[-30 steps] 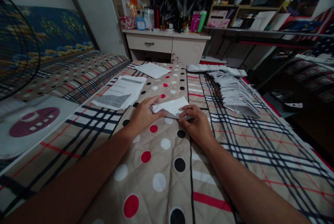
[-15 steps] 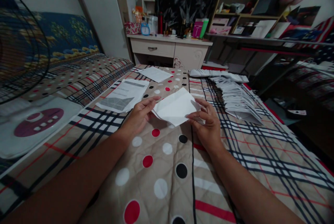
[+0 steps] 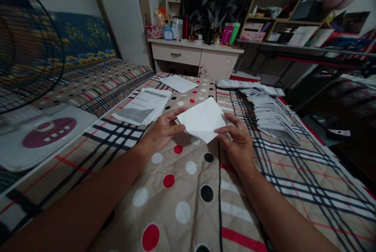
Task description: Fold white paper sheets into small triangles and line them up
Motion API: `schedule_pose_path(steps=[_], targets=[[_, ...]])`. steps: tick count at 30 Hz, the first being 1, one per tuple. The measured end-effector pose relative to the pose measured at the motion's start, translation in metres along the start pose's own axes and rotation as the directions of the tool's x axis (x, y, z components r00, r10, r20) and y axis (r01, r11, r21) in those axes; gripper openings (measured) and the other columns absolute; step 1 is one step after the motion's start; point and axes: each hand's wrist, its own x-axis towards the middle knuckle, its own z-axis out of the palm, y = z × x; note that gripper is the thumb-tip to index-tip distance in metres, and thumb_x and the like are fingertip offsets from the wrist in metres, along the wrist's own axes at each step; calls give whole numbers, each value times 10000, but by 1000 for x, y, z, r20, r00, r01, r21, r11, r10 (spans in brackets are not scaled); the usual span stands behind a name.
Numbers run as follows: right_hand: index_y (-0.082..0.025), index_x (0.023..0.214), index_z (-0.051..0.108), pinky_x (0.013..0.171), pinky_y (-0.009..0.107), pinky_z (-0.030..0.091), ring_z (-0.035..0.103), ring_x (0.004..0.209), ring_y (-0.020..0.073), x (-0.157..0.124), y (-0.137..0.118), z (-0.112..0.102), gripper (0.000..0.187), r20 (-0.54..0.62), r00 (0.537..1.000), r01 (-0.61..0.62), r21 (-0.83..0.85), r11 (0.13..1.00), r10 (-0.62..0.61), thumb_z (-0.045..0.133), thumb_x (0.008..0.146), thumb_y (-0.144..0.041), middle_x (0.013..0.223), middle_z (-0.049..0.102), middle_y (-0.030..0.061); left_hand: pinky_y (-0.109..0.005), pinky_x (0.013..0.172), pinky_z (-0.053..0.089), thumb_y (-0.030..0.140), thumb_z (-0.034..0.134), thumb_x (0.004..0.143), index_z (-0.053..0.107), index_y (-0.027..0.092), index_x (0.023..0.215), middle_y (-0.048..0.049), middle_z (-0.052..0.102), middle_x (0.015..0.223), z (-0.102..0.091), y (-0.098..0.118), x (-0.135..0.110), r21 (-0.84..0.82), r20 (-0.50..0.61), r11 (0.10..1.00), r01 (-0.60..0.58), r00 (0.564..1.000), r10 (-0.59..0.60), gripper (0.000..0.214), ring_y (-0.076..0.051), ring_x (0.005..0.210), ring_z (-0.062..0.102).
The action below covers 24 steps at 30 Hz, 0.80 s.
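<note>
The left hand (image 3: 163,130) grips the left corner of a white folded paper (image 3: 202,118) between thumb and fingers, and the right hand (image 3: 237,138) pinches its right corner. The paper is over the middle strip of the bed (image 3: 188,193), between the left and right edges; whether it touches the cover, I cannot tell. Near the bed's left edge lies a grey-printed sheet (image 3: 143,105), with a plain white sheet (image 3: 179,83) behind it towards the far edge. Near the right edge, a row of folded papers (image 3: 272,113) overlaps, beside a long white bundle (image 3: 249,84) by the far right corner.
</note>
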Motion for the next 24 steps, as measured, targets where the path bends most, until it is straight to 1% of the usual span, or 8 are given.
schedule_pose_path(steps=[4,7,10,15,17,19,22,24], targets=[[-237,723,748,1075,477,355,516,1225,266,0,3,2,95,30,999,-17,18,1000,16,733,693,-148,1237,607,67,-260,895,510,164,891,544,695,230,1153,-51,688,1216,0,0,1,-8,26,999,-31,999,31,643,-204,1089,634],[-244,730,748,1063,481,368,519,1221,265,0,4,2,88,48,999,-25,39,999,23,736,702,-162,1231,616,63,-280,923,499,151,884,551,688,246,1176,-44,694,1210,-1,-1,1,-2,19,1000,-23,1000,23,662,-216,1122,624],[-249,721,748,1060,488,372,524,1211,267,0,3,2,87,47,999,-8,23,1000,7,736,702,-165,1219,621,59,-276,896,510,143,860,594,692,251,1175,-39,713,1167,-2,-1,0,-16,2,1000,-8,1000,8,614,-201,1074,646],[-250,702,741,1055,499,378,532,1203,272,-1,1,2,87,56,998,20,-3,1000,-19,737,697,-163,1208,633,51,-305,909,520,200,809,694,743,170,1058,-83,732,1122,0,0,1,-51,21,999,5,1000,-4,371,-198,992,678],[-247,704,740,1049,507,384,539,1192,274,-1,2,3,76,57,998,24,-5,1000,-24,739,701,-171,1209,636,53,-308,910,523,208,801,707,745,164,1054,-86,735,1116,1,0,1,-68,21,998,6,1000,-4,354,-198,986,683],[-245,708,739,1040,507,397,548,1178,270,-1,2,3,72,50,998,41,-11,999,-41,738,707,-173,1209,636,54,-299,875,538,227,811,697,756,148,1004,-88,749,1056,2,0,1,-71,-2,997,13,1000,-13,322,-191,936,693],[-239,712,734,1028,494,419,549,1176,263,-2,2,3,87,37,996,85,-52,995,-83,728,713,-152,1198,634,57,-305,788,565,319,822,693,755,109,879,-101,757,917,5,0,0,-36,-44,998,49,998,-50,289,-190,826,700],[-230,718,729,1021,485,429,540,1191,264,-2,2,3,104,28,993,113,-110,987,-111,719,714,-126,1200,623,65,-328,737,579,431,803,706,737,94,838,-113,748,855,8,-2,-1,1,-53,996,84,995,-84,368,-200,771,701]])
